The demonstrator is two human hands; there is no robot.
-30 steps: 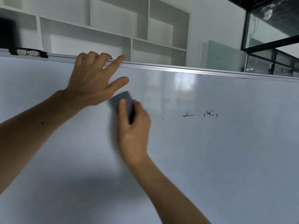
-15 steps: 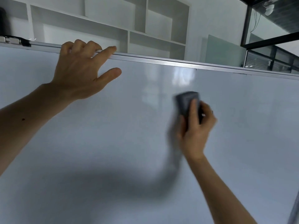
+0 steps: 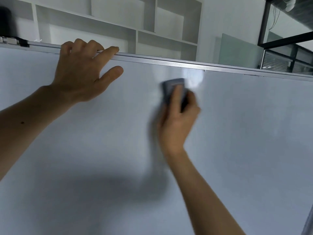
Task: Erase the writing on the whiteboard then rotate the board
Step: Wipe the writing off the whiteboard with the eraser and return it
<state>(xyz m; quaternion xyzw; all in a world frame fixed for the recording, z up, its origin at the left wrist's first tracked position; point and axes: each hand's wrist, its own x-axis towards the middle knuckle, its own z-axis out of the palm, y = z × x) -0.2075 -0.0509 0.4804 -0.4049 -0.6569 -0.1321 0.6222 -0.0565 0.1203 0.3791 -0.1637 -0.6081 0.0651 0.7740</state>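
Observation:
A large whiteboard (image 3: 245, 141) fills most of the view, with a silver top rail (image 3: 169, 62). No writing shows on its surface. My left hand (image 3: 81, 75) grips the top rail at the upper left, fingers hooked over the edge and thumb pressed on the board face. My right hand (image 3: 176, 119) holds a dark grey eraser (image 3: 171, 89) flat against the board just below the rail, near the middle. The hand and eraser are blurred by motion.
White wall shelving (image 3: 118, 24) stands behind the board. A black-framed glass partition (image 3: 284, 43) is at the upper right. A black clamp or bracket (image 3: 11, 42) sits on the rail at the far left.
My right hand swept the eraser from beside my left hand to the right over the small marks, which are gone, and has now moved back slightly left. My left hand stays on the rail.

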